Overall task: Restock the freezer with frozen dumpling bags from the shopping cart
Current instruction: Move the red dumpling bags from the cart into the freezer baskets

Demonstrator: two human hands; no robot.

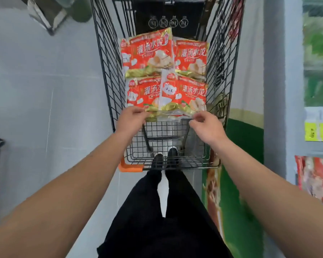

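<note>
Four red dumpling bags (164, 75) lie flat in the shopping cart (220, 75), two at its far end, two at its near end. I note the left hand (131, 116) pinching the near-left bag's bottom edge; the right hand (206, 125) has fingers curled at the near-right bag's corner, grip unconfirmed. The freezer (274, 90) stands along the cart's right side.

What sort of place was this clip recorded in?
Most likely a supermarket aisle beside a freezer. A black wire shopping cart holds red printed dumpling bags, yellow price tags hang on a unit at right, and both hands reach for the nearest bags.
</note>
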